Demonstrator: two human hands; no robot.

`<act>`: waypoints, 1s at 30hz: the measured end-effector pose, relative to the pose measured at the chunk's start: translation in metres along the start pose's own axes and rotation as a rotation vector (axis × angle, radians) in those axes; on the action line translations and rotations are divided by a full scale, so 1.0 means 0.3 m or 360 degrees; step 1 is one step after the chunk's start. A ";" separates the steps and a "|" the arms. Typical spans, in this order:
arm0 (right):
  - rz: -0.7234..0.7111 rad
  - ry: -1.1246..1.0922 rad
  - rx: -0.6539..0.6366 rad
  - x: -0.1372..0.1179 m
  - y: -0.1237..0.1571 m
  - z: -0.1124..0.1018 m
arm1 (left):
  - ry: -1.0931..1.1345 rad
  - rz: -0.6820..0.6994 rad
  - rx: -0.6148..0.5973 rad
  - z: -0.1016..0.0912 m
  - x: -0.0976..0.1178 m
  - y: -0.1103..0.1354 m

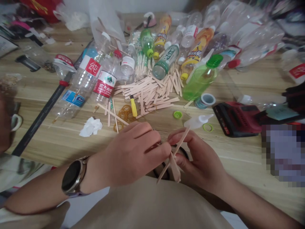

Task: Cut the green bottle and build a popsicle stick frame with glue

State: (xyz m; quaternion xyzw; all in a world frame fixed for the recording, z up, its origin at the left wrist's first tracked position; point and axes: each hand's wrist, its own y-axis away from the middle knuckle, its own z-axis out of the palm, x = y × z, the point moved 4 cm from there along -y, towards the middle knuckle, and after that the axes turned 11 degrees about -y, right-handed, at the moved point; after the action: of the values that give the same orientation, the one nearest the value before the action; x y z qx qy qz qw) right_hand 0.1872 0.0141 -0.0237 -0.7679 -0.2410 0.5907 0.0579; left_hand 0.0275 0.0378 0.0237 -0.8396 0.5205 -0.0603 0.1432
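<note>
My left hand [135, 152], with a watch [72, 176] on its wrist, is closed, and its thumb and fingertips press at crossed wooden craft sticks [175, 171]. From the other side my right hand [203, 157] pinches the same sticks between thumb and fingers. One thin stick slants up past the right fingers, while a wider one points down towards my lap. The joint where they meet is partly covered by my fingers. Beyond the left hand lie brown rubber bands [126, 114] and a yellow-handled screwdriver [133, 107]. A small white glue bottle [195, 121] lies just past the right hand.
A heap of craft sticks [152, 92] lies mid-table, among several plastic bottles such as a green one [200, 79]. A red and black battery tool [238, 119] is at the right. A long dark bar [43, 114] runs along the left, near crumpled tissue [91, 127].
</note>
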 end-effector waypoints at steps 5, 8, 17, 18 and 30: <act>-0.0084 -0.0020 0.0019 0.001 0.004 0.002 | -0.0115 0.0120 0.0106 -0.012 0.002 0.004; -0.0150 0.0001 0.0029 -0.002 0.003 0.004 | -0.0159 0.0125 0.0278 -0.015 0.005 0.009; -0.0199 0.0126 0.0013 -0.019 0.002 0.007 | -0.0235 0.0127 0.0261 -0.003 0.004 0.026; -0.0178 0.0197 0.0017 -0.017 0.004 0.005 | -0.0240 0.0125 0.0239 -0.003 -0.001 0.024; -0.0009 0.0423 -0.0172 -0.015 -0.004 -0.006 | 0.0427 -0.0285 -0.0487 0.068 -0.032 0.015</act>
State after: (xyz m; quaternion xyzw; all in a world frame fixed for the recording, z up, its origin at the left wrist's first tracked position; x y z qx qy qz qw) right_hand 0.1878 0.0136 -0.0188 -0.8406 -0.2649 0.4698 0.0495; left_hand 0.0244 0.0482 0.0033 -0.8788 0.4614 -0.1042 -0.0623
